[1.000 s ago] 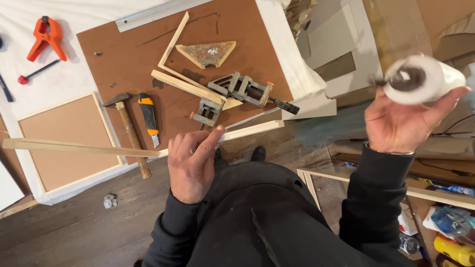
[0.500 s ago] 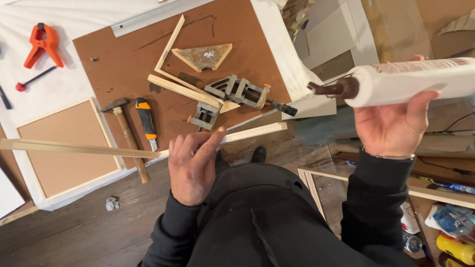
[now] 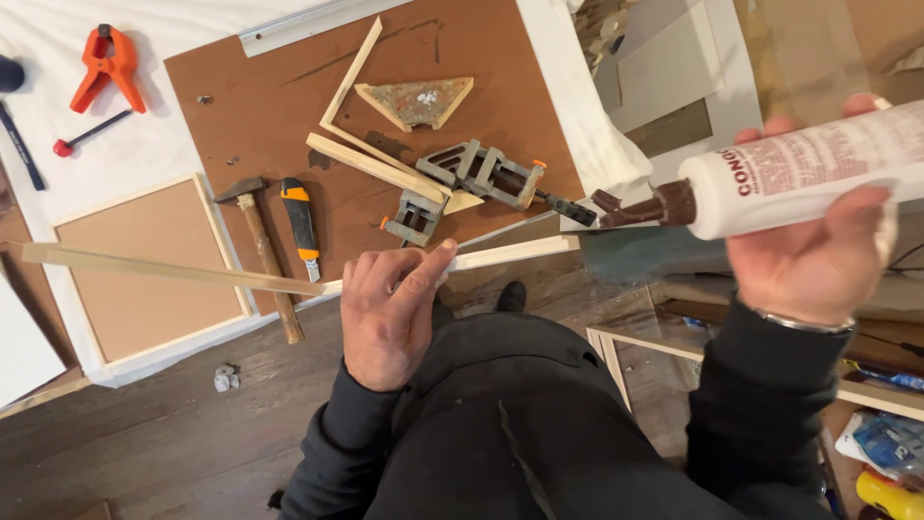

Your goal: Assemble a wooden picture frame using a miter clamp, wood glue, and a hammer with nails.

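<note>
Brown board (image 3: 289, 106) on the white-covered table (image 3: 164, 144) takes up most of the upper view, dark wood floor (image 3: 144, 443) below it, person's dark-clothed lap at bottom centre. Long thin wood strip (image 3: 173, 271) runs nearly level across the frame, left end over the cork-faced panel (image 3: 135, 274), right end (image 3: 515, 252) just past the table edge; long axis left to right, tilted slightly. Left hand (image 3: 390, 318) grips the strip around its middle, fingers curled over it and thumb along the top, so that grip is closed on the strip. Right hand (image 3: 818, 260) is up and to the right, well apart from the left, wrapped round a white glue bottle (image 3: 818, 169) held almost level; that grip is closed on the bottle too. Bottle's brown nozzle (image 3: 640, 207) points left, tip just above and beside the strip's right end, near but can't tell if touching. So the strip's free right end lies straight off the nozzle, bottle axis roughly in line with strip axis; right hand is the nearer one to that end, left hand steadies further along. On the board: metal corner clamp (image 3: 476, 183) holding two light wood pieces at an angle, triangular wood offcut (image 3: 416, 101), hammer (image 3: 262, 246), orange-and-black utility knife (image 3: 300, 223). Orange spring clamp (image 3: 108, 67) top left on the white cover.
</note>
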